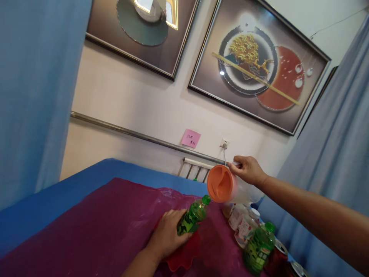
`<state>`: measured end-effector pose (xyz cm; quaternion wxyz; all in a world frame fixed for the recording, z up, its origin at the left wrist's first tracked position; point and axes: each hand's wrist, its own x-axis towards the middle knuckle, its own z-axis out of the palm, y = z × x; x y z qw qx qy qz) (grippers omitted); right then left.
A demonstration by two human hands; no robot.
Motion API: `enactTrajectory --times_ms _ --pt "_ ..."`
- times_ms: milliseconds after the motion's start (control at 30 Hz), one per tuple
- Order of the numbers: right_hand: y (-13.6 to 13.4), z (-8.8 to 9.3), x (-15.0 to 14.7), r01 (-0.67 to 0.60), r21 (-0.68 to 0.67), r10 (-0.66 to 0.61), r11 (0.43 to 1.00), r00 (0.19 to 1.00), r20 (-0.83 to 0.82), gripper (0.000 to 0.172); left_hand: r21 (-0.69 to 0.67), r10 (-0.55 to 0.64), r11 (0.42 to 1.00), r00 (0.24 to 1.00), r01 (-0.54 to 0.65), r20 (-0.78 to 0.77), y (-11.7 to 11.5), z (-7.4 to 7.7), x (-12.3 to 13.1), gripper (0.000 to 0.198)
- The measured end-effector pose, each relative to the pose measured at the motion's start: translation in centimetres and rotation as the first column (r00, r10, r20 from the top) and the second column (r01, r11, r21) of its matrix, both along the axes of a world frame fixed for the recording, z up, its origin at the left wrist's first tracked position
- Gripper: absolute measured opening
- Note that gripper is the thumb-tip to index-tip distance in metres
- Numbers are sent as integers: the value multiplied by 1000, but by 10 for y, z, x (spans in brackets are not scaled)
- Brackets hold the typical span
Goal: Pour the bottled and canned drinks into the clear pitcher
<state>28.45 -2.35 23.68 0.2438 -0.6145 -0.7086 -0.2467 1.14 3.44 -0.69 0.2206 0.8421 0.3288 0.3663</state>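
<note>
1. Worktop [83, 186]: blue, spreading from the lower left to the centre. Over it lies a purple sheet [95, 223], thin, glossy and wrinkled, probably slippery.
2. Red dish [184, 256], lower centre, wavy-edged, partly hidden by the left hand [170, 232]; it looks like smooth plastic.
3. Jug [221, 184], right of centre, raised and tilted, its round orange end facing the camera. Likely stiff and light; the handle is the sure hold, and the right hand [250, 169] is closed around it.
4. Green bottle [193, 216], lower centre, leaning, its neck near the jug. The left hand wraps its lower body, a sensible place; the thin plastic would probably dent if squeezed.
5. Cans [279, 248], lower right: metal-topped cylinders, likely dentable, beside more plastic bottles [245, 230].
</note>
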Motion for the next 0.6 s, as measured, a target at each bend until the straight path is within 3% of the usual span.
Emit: enactTrajectory --times_ms 600 --pt "-2 -1 1 9 -4 -9 1000 1000 -19 46 10 -9 1000 1000 9 -13 2 -4 0 56"
